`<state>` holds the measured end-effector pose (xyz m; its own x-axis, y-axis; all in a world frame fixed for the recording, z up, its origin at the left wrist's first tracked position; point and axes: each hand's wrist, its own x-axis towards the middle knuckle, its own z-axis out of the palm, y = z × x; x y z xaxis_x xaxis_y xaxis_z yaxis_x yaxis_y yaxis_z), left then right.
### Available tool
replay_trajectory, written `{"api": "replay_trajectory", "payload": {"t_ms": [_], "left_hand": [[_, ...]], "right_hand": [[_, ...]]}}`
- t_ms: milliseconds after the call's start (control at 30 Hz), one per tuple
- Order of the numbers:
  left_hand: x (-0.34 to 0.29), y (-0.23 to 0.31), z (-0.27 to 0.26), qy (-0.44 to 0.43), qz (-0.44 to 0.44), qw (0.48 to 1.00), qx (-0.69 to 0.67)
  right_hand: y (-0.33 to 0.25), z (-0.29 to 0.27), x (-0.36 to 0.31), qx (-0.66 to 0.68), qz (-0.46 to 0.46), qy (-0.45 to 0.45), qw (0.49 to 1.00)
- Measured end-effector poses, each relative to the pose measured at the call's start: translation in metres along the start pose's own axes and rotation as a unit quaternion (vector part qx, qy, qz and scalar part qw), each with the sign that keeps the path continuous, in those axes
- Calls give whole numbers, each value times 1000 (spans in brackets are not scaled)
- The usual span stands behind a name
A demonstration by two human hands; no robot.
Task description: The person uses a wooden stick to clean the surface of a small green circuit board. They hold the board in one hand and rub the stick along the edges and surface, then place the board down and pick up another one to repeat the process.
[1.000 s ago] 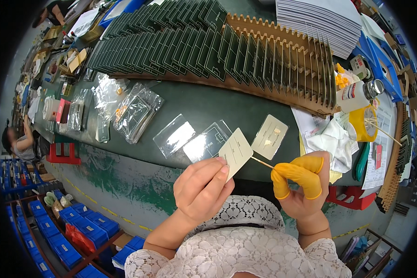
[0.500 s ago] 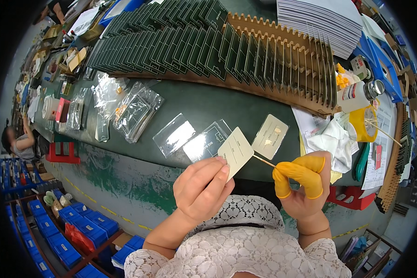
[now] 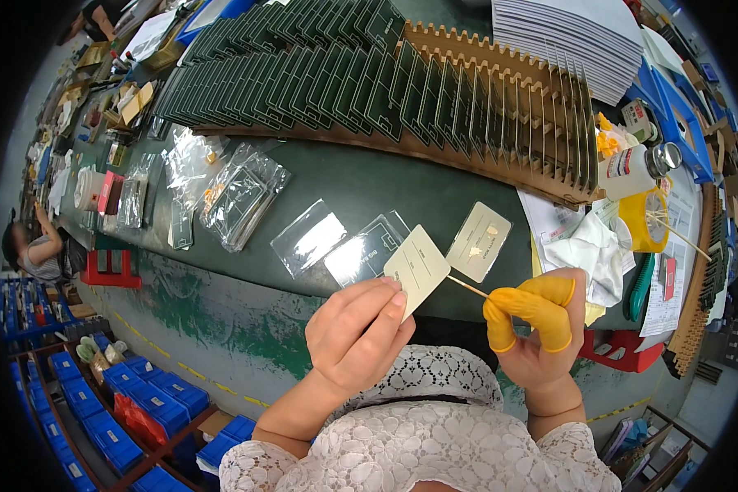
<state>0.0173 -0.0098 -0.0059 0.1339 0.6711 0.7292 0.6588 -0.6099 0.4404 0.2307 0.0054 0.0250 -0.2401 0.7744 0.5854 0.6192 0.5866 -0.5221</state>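
Note:
My left hand [image 3: 357, 332] pinches the lower left edge of a cream card [image 3: 419, 269] with rounded corners, tilted above the table's front edge. In my right hand [image 3: 541, 328], whose fingers wear yellow finger cots, is a thin wooden stick [image 3: 468, 286]. The stick's tip meets the card's right edge. Behind the card lies a second cream card [image 3: 480, 243] with small yellowish bits on it. To the left are a clear plastic sleeve [image 3: 307, 239] and a sleeved dark green card [image 3: 377, 246], partly hidden by the held card.
Brown slotted racks [image 3: 492, 156] hold many upright dark green cards [image 3: 303, 90] across the back. On the right stand a white bottle [image 3: 627, 170], a yellow tape roll [image 3: 644, 217] and a crumpled white cloth [image 3: 590, 254]. Bagged cards [image 3: 242, 197] lie left. A person [image 3: 37, 246] sits far left.
Almost nothing differs. Both hands, the card and the stick stay in the same place; the seated person's arm at far left has shifted slightly.

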Motion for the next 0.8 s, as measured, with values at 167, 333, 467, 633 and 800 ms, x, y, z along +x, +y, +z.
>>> {"api": "replay_trajectory", "payload": {"t_ms": [167, 333, 467, 633, 800], "left_hand": [[-1, 0, 0, -2, -1, 1000, -3], [-1, -5, 3, 25, 27, 999, -1], [-1, -1, 1, 6, 7, 1000, -1], [-1, 0, 1, -1, -5, 1000, -4], [-1, -1, 1, 2, -8, 1000, -8]], "right_hand": [[0, 0, 1, -1, -1, -2, 1000], [0, 0, 1, 1, 5, 0, 1000], [0, 0, 0, -1, 6, -4, 1000], [0, -1, 2, -5, 7, -3, 1000], [0, 0, 1, -3, 9, -5, 1000]]}}
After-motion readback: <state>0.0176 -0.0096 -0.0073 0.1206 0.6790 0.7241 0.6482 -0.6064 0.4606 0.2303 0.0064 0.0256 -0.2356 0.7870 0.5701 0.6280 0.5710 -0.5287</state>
